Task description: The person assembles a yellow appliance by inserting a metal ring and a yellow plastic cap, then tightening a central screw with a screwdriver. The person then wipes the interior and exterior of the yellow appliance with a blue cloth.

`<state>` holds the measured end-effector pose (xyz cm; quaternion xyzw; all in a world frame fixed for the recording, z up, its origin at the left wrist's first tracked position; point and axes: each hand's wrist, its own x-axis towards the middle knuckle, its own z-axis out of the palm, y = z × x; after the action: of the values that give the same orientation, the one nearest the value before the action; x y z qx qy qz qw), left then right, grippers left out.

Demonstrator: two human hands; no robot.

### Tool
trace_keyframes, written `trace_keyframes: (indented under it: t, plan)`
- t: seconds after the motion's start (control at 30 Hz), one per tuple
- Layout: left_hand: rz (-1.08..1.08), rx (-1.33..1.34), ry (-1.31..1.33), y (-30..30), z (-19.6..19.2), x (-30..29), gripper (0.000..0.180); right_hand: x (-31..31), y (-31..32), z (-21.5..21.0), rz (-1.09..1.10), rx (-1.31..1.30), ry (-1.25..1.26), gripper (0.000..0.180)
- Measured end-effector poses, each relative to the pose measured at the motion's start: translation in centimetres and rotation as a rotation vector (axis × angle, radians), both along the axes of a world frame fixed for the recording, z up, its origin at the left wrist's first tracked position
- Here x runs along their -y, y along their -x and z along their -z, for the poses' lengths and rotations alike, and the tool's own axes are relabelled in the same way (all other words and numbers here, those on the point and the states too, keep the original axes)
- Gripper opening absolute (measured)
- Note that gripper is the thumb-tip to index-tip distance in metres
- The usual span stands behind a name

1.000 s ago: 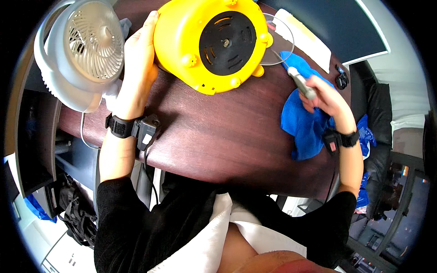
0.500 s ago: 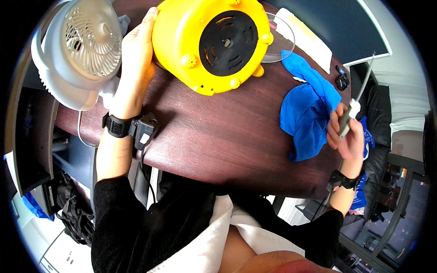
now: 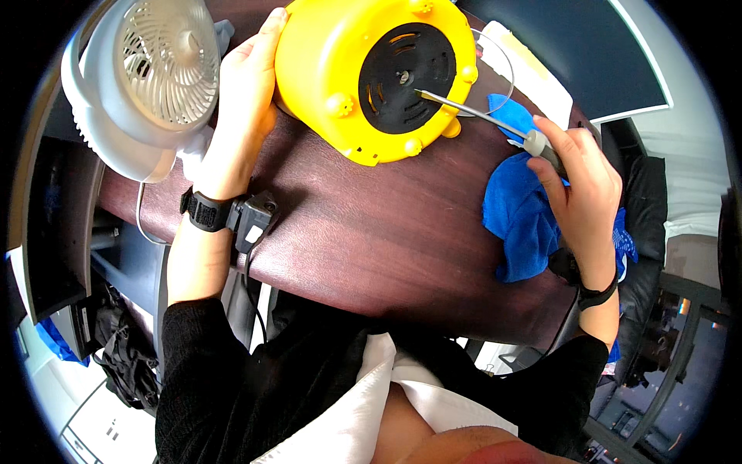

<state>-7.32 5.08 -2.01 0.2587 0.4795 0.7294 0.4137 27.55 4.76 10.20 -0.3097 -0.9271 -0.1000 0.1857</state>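
A yellow round-bodied appliance is tipped so its underside faces me, with small round feet on its rim. Set into that underside is a black slotted disc with a small metal piece at its centre. My left hand grips the appliance's left side, thumb along its edge. In my right hand is a screwdriver, its fingers closed round the grey handle. The shaft points left across the underside, and its tip appears just below the central metal piece; whether it touches the disc I cannot tell.
A white fan stands at the left of the dark brown table. A blue cloth lies under my right hand. Behind are a white sheet-like item, a clear ring-shaped edge and a dark screen.
My right hand has brought the screwdriver from upright at the right to pointing left over the black disc. The appliance and my left hand sit slightly further right in view.
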Motion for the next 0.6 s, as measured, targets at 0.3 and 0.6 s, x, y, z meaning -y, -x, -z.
trace_keyframes:
  t: [0.3,0.6]
  plan:
    - [0.007,-0.032,0.02,-0.2,-0.2,0.2,0.038,-0.3,1.1,-0.6,-0.046,0.022,-0.096,0.036]
    - [0.019,-0.092,0.053,-0.1,-0.4,0.2,0.039,0.2,1.7,-2.3,0.033,0.199,-0.214,0.035]
